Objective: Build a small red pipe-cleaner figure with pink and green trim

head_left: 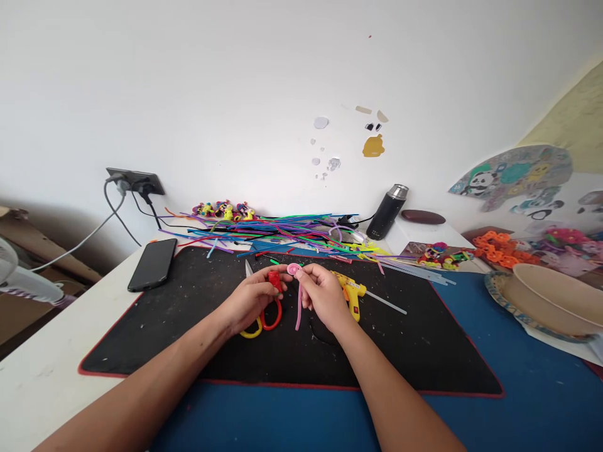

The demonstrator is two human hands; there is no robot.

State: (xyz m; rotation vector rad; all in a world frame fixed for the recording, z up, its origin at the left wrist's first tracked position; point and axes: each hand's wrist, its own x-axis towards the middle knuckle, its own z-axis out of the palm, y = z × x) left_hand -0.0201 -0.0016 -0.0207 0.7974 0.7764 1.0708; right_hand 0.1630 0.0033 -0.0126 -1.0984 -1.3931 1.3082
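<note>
Over the black mat (179, 339), my right hand (325, 295) pinches a pink pipe cleaner (298, 307). Its top end is wound into a flat coil (293, 269), and the loose tail hangs down. My left hand (249, 300) is closed around a small red piece (274, 280) whose exact kind I cannot make out. The left fingertips reach the left edge of the pink coil. Beneath the left hand lie scissors (272, 316) with red and yellow handles, partly covered. A yellow glue gun (354, 301) with a clear glue stick rests right behind my right hand.
Many coloured pipe cleaners (282, 229) lie along the wall, near several small colourful figures (226, 210). A phone (153, 265) is at the left, with a wall socket (135, 181) above. A black flask (389, 211) and a beige bowl (560, 295) stand to the right.
</note>
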